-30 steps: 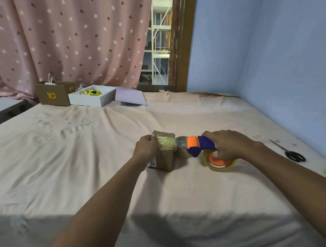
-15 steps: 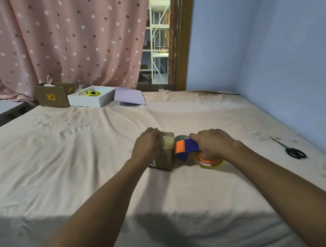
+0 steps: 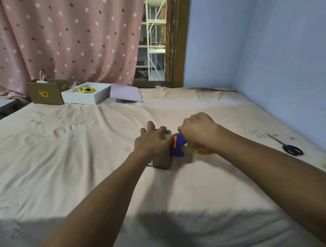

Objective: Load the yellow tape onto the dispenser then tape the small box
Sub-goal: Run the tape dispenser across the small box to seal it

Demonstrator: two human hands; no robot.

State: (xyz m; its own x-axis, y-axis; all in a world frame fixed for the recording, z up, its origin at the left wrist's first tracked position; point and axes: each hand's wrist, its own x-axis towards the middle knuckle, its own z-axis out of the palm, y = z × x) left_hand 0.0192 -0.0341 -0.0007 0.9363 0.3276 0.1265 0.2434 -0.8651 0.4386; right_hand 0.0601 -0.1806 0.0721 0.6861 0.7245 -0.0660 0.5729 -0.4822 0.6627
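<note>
A small brown cardboard box (image 3: 162, 162) stands on the pink sheet in the middle of the bed. My left hand (image 3: 153, 141) lies flat over its top and holds it down. My right hand (image 3: 197, 131) grips the blue and orange tape dispenser (image 3: 176, 145), whose head presses against the box's right side. The yellow tape roll (image 3: 204, 152) sits on the dispenser under my right wrist, mostly hidden. The box's top is covered by my left hand.
Black scissors (image 3: 290, 148) lie at the right near the blue wall. At the far left stand a brown carton (image 3: 46, 91), a white open box (image 3: 85, 96) with a yellow item inside, and a lilac lid (image 3: 125, 95).
My right hand has brought the dispenser leftward against the box's side. My left hand has slid further over the box top, fingers spread.
</note>
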